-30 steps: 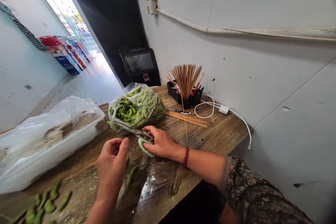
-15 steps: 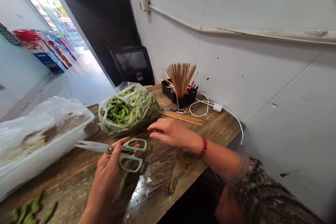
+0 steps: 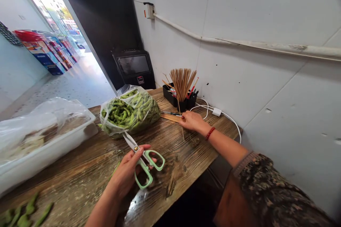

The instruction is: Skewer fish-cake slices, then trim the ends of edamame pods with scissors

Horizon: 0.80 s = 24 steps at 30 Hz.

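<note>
My left hand (image 3: 130,166) is closed around a pair of scissors (image 3: 144,163) near the pivot. Their pale green handles point toward me, and the blades reach up to the front of the bag. My right hand (image 3: 193,120) lies over the loose bamboo skewers (image 3: 170,117) on the table, fingers closed on them; how many it grips is hidden. Left of it, a clear plastic bag (image 3: 145,122) stands open, full of green soybean pods (image 3: 122,111). Beyond the hand, a bundle of upright skewers (image 3: 183,83) rises from a black holder (image 3: 169,95).
A white tub (image 3: 50,147) under plastic film stands at the left. Several pods (image 3: 29,211) lie at the wooden table's (image 3: 87,181) near left. A white cable with an adapter (image 3: 216,112) runs along the right by the wall. A black screen device (image 3: 134,65) stands behind.
My right hand has moved away from me and right, onto the loose skewers. My left hand has shifted right, and the scissors have turned so their blades point more upward.
</note>
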Tool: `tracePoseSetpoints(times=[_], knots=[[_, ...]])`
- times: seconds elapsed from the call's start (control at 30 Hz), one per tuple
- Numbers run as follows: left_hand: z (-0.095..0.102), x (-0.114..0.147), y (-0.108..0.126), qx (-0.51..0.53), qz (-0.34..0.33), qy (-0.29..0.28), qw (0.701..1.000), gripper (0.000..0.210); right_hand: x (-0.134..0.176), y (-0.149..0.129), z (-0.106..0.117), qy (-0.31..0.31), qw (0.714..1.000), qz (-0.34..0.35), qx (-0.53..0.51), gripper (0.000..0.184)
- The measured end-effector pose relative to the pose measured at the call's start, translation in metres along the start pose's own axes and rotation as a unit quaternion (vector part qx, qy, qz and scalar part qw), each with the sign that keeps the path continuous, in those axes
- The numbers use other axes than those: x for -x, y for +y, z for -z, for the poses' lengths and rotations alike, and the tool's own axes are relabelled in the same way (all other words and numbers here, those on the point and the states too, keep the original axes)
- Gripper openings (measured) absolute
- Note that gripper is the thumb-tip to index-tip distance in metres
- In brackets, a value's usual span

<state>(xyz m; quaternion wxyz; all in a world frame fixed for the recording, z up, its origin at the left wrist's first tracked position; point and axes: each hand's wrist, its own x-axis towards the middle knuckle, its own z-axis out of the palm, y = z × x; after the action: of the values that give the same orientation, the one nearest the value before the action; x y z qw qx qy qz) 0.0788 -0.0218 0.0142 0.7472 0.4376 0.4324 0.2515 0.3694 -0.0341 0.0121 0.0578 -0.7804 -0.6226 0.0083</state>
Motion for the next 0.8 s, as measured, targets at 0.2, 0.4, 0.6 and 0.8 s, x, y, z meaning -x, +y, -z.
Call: tracePoseSetpoints(times=[0.2,0.4,0.6,0.8], knots=[[0.002,-0.001,-0.002,-0.018,-0.004,-0.008,1.000,0.040,0.026,0.027,0.021,-0.027,0.998,0.063,-0.002,0.029],[-0.005,0.004,0.001,-0.031,-0.009,0.010,0.999,0.044,0.042,0.031,0.019,-0.048,0.990,0.133,-0.003,0.018],[-0.006,0.008,0.006,-0.033,-0.014,0.022,0.999,0.045,-0.002,0.012,0.005,-0.010,0.991,0.136,-0.013,0.028],[-0.004,0.004,0.000,-0.028,-0.032,0.045,0.998,0.048,-0.045,-0.010,-0.013,0.043,0.992,0.112,-0.033,0.025]])
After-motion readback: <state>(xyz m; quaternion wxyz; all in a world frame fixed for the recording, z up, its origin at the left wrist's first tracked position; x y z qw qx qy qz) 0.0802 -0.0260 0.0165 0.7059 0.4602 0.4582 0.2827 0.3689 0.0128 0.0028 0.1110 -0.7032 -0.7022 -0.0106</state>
